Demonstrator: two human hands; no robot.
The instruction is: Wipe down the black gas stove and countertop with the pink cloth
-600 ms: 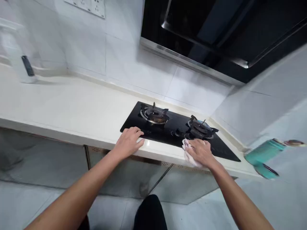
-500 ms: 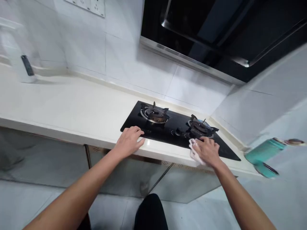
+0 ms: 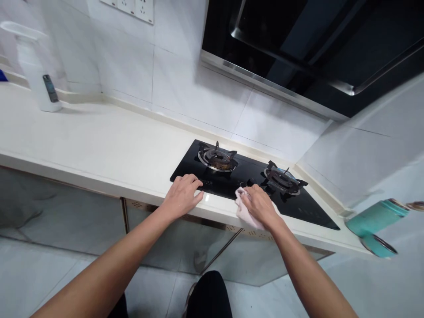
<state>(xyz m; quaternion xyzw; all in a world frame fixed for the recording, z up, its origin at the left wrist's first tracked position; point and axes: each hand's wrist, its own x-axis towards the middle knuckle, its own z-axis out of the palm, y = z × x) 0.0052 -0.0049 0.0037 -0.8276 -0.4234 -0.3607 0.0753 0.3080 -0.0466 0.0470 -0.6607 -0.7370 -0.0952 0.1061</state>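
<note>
A black two-burner gas stove (image 3: 228, 176) is set in the white countertop. Under my right hand (image 3: 259, 204) is a pale pinkish-white cloth (image 3: 244, 213), gripped at the stove's front edge near the knobs; part of it hangs over the counter edge. My left hand (image 3: 183, 194) rests on the stove's front left corner, fingers stretched out and holding nothing. Behind it stands the left burner (image 3: 218, 160), brownish in the middle. The right burner (image 3: 284, 180) lies beyond my right hand, to its right.
A white pump bottle (image 3: 36, 75) stands on the countertop (image 3: 99, 137) at the left. Teal canisters (image 3: 376, 218) sit at the counter's right end. Above the stove hangs a black range hood (image 3: 281, 48). Wall sockets (image 3: 135, 9) are at the top.
My right hand has moved left along the stove's front with the cloth, from below the right burner to near the knobs. My left hand stays at the corner. The view has shifted slightly.
</note>
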